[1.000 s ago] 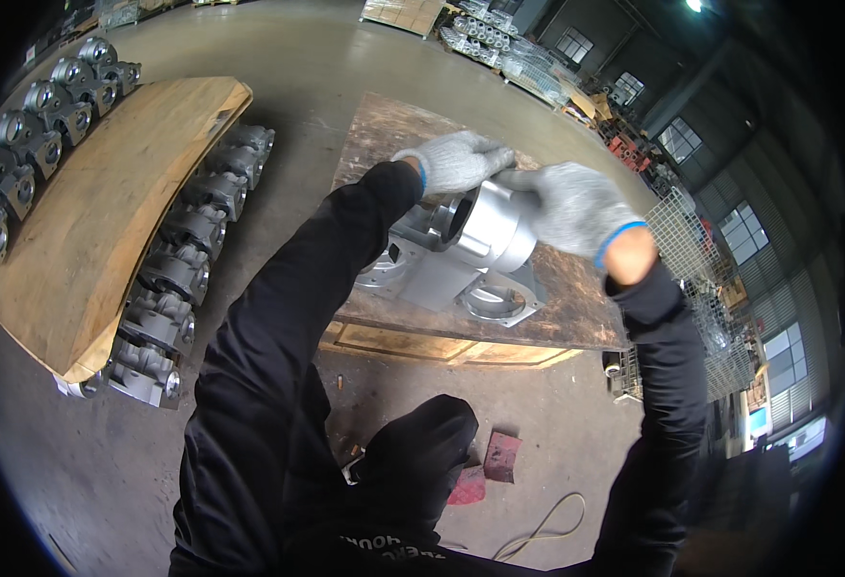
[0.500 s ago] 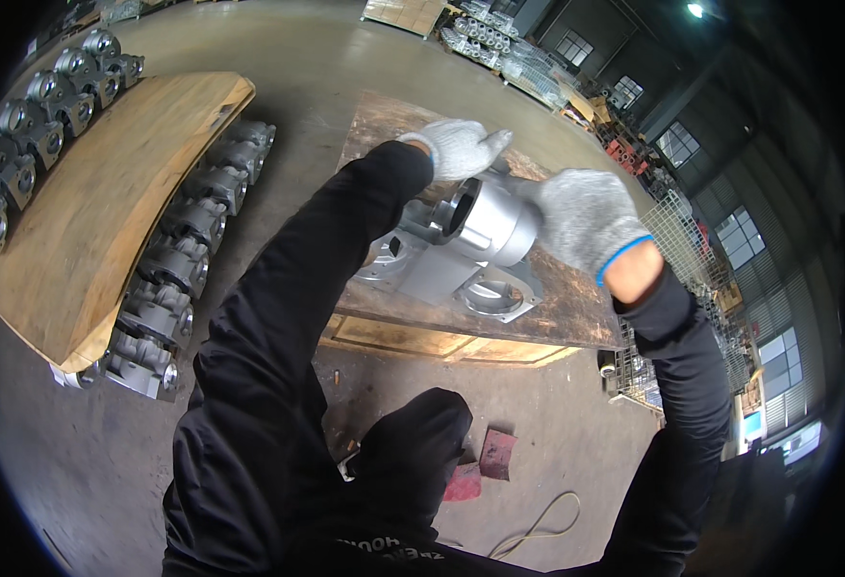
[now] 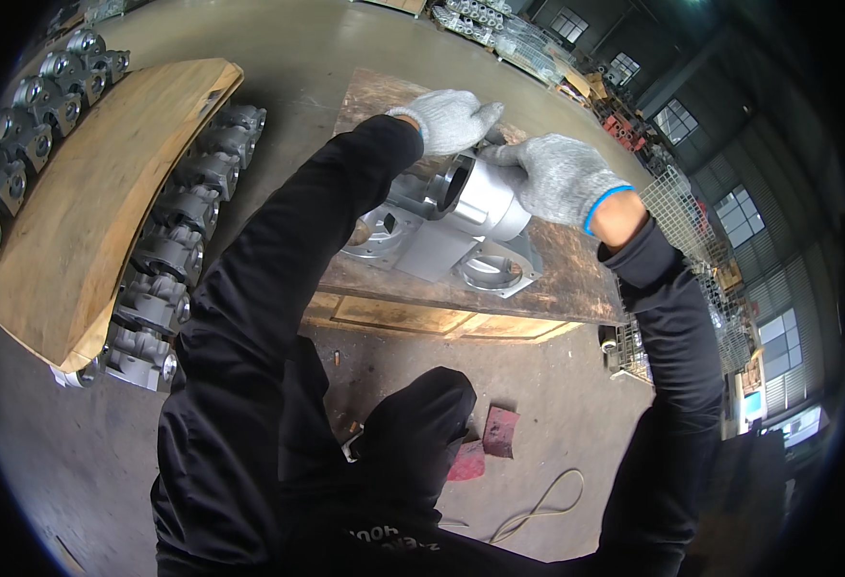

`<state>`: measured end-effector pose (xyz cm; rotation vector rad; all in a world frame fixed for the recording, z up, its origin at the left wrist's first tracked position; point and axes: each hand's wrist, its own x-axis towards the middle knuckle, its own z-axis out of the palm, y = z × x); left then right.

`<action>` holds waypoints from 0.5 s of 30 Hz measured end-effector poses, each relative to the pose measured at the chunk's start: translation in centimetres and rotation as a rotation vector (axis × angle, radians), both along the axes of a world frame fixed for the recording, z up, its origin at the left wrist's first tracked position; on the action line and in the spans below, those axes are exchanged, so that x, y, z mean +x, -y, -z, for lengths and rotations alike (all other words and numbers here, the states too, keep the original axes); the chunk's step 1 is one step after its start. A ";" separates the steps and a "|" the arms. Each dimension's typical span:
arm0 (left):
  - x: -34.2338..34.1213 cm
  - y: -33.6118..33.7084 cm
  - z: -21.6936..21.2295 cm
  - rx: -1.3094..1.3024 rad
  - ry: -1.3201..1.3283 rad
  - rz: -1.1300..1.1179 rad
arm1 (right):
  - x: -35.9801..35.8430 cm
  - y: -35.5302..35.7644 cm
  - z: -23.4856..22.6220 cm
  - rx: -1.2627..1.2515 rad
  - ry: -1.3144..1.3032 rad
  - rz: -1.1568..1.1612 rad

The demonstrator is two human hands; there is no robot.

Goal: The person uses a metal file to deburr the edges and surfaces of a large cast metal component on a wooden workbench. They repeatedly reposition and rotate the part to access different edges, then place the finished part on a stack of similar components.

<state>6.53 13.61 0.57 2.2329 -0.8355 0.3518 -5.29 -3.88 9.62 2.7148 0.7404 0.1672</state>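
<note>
Clock directions are taken from the casting. The concrete floor (image 3: 292,48) spreads all round, and the worn wooden tabletop (image 3: 581,284) stands on it under the work. At 9 o'clock, well apart from the tabletop, a curved wooden board (image 3: 105,192) lies between two rows of grey castings (image 3: 187,213), one along each long edge. A wire cage (image 3: 668,221) stands at 3 o'clock, just past the tabletop, and red parts (image 3: 624,133) lie farther off at 2 o'clock. The left sleeve (image 3: 297,231) comes up from 7 o'clock and covers some of the tabletop's left side; the bent knee (image 3: 422,409) hides floor at 6 o'clock. The casting (image 3: 441,248) sits at the middle of the tabletop, a grey body with a cylinder on top and ring-shaped flanges at its near side. A looped cord (image 3: 580,486) lies on the floor between 5 and 6 o'clock, and red scraps (image 3: 501,431) lie near 6 o'clock. Both hands wear grey knit gloves. The right hand (image 3: 557,175), at 2 o'clock, is half curled against the far right of the cylinder; whether it grips there cannot be told. The left hand (image 3: 449,120), at 12 o'clock, is flat with fingers extended, just beyond the cylinder; contact with the metal is unclear.
</note>
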 end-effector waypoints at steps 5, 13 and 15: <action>-0.6 0.0 -0.4 0.032 -0.071 -0.029 | -1.8 0.4 0.0 0.029 0.001 0.017; -0.1 -0.4 0.4 -0.096 -0.162 0.162 | -3.7 3.3 3.5 0.054 0.141 -0.032; -0.1 0.0 0.6 -0.183 -0.192 0.227 | -3.7 2.6 4.7 0.120 0.187 -0.192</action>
